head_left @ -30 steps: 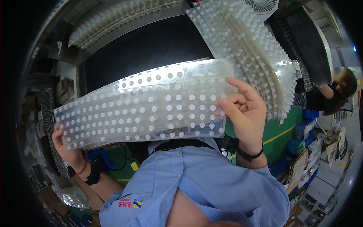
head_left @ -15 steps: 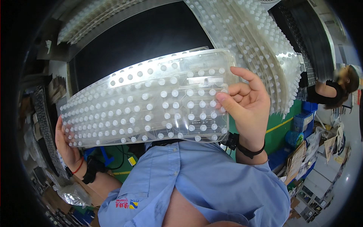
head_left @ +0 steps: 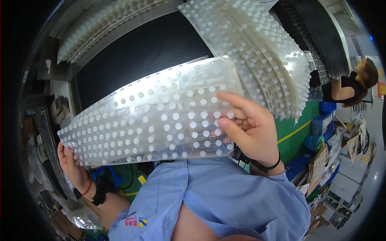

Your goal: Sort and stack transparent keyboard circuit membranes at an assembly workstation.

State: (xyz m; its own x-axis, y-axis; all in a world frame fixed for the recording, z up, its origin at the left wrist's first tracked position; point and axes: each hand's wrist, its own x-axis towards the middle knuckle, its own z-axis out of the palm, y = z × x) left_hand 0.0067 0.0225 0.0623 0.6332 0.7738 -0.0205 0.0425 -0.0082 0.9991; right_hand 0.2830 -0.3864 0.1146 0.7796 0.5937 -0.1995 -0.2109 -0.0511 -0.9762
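I hold a clear keyboard membrane sheet [head_left: 132, 140], dotted with rows of white domes, across my front. Its left end is pinched in my left hand [head_left: 74, 166], the thumb in front. My right hand [head_left: 251, 128] grips the right edge, thumb on the front face and some fingers behind it; the index finger stretches over the upper part. A shiny dotted layer [head_left: 150, 92] shows along the top, behind the front sheet; whether it is a separate sheet I cannot tell.
Beyond the sheet lies a black work surface [head_left: 140, 56]. A tall fanned stack of dome sheets [head_left: 257, 56] stands at the right, another stack [head_left: 108, 28] at the far left. Blue bins [head_left: 321, 124] stand on the green floor [head_left: 287, 130]. A co-worker [head_left: 350, 86] is at far right.
The membrane sheet has come slightly lower and left. Both hands have moved down with it, and the right index finger now reaches over the sheet's face.
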